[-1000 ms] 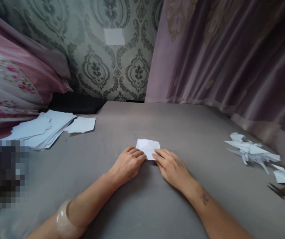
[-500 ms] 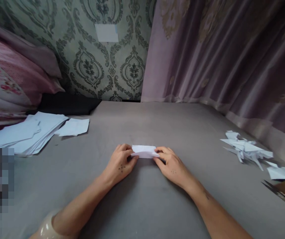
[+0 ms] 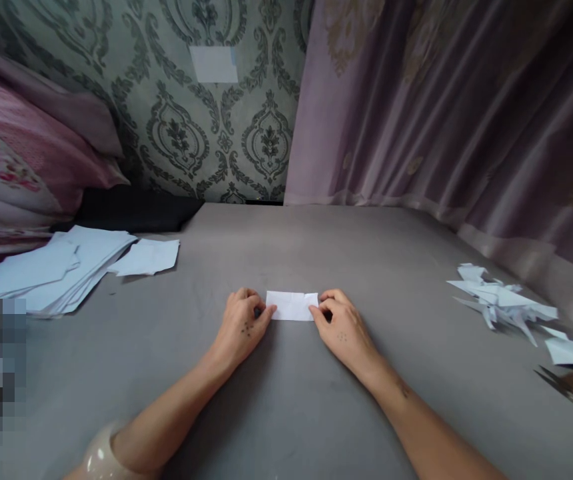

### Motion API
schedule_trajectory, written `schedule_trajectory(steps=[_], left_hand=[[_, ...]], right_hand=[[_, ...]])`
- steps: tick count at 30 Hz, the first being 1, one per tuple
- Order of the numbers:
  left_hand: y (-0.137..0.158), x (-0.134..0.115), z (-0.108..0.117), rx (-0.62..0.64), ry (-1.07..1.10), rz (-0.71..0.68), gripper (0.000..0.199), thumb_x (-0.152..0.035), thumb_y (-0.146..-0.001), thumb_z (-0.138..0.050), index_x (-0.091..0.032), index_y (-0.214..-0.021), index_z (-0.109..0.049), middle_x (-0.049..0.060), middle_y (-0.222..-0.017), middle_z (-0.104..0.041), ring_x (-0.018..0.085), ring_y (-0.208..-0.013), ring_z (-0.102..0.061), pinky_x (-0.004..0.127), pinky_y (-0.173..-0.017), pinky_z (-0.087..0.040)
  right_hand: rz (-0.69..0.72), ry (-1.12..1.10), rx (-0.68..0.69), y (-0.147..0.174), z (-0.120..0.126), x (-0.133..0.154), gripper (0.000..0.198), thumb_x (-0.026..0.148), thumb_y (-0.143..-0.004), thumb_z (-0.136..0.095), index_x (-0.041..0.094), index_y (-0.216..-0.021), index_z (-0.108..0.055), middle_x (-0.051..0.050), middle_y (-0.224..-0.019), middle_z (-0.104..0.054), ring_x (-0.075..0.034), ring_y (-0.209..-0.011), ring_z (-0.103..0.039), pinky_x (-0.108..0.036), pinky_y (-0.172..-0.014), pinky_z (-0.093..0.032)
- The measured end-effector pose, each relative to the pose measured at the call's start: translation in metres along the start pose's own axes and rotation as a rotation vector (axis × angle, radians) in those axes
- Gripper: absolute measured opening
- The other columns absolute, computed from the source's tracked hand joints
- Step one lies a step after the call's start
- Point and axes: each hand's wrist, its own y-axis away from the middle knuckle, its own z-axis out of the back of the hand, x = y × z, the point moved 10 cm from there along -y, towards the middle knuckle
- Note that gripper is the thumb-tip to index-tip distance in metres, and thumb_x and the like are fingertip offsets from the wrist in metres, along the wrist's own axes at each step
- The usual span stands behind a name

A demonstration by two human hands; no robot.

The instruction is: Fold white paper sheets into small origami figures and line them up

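Note:
A small white sheet of folded paper point(image 3: 294, 307) lies as a narrow flat rectangle on the grey tabletop, long side running left to right. At its left end, my left hand point(image 3: 244, 325) is closed, with the thumb on the near corner and the fingers curled behind it. My right hand point(image 3: 345, 327) grips the opposite end the same way, thumb on the near right corner. A faint crease and a small notch show near the middle of the paper's far edge. The fingertips are partly hidden.
On the left lie a stack of white paper point(image 3: 94, 257), smaller white sheets point(image 3: 149, 256) and a black folded cloth point(image 3: 131, 211). Folded paper pieces point(image 3: 504, 297) are heaped at right, near a separate paper piece point(image 3: 570, 349) and scissors point(image 3: 569, 393). Curtains point(image 3: 376, 120) hang behind.
The paper's near flap, raised and slanted before, now lies level, and the paper looks like a plain rectangle. My thumbs have shifted to its ends, and my fingers have drawn back.

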Motion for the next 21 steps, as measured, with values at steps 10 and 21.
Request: schedule_trajectory(steps=[10, 21], left_hand=[[0.002, -0.015, -0.004, -0.013, -0.232, -0.187, 0.017, -0.025, -0.088, -0.052, -0.016, -0.101, -0.058, 0.01, -0.101, -0.061, 0.024, -0.092, -0.052, 0.041, -0.078, -0.047], [0.019, -0.055, -0.024, 0.277, -0.159, -0.413, 0.029, -0.027, -0.096, -0.038, -0.018, -0.109, -0.062, 0.007, -0.118, -0.064, 0.021, -0.112, -0.056, 0.036, -0.096, -0.048]], right_hand=[[0.029, 0.076, -0.012, 0.001, 0.003, 0.005, 0.008, 0.023, -0.085, -0.057, 0.019, -0.078, -0.056, -0.005, -0.089, -0.057, -0.018, -0.08, -0.058, -0.031, -0.076, -0.047], [0.41, 0.298, 0.226, 0.029, -0.012, 0.06, 0.04, 0.003, -0.086, -0.045, 0.02, -0.118, -0.061, -0.008, -0.117, -0.06, -0.021, -0.105, -0.052, -0.034, -0.091, -0.046]])
